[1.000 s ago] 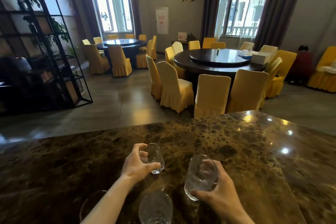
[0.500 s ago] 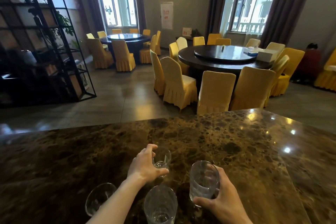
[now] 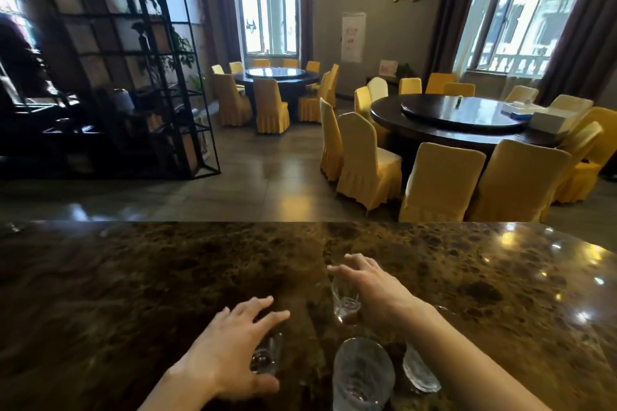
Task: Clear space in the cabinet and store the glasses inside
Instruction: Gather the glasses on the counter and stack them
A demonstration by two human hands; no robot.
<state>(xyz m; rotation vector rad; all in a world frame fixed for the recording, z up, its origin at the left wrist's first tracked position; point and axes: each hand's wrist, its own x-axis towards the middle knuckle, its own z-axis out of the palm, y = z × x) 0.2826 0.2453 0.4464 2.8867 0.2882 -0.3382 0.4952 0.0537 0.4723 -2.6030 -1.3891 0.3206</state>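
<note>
Daylight pours in from the tall windows [image 3: 267, 10] ahead of you, blown out to white, while the room between them stays dim and warm. Your dark counter [image 3: 133, 294] throws back small glare spots at its right end, and the black shelf [image 3: 140, 77] on the left sinks into shadow. Straight lines bow near the edges, and your hands look slightly smeared.
</note>
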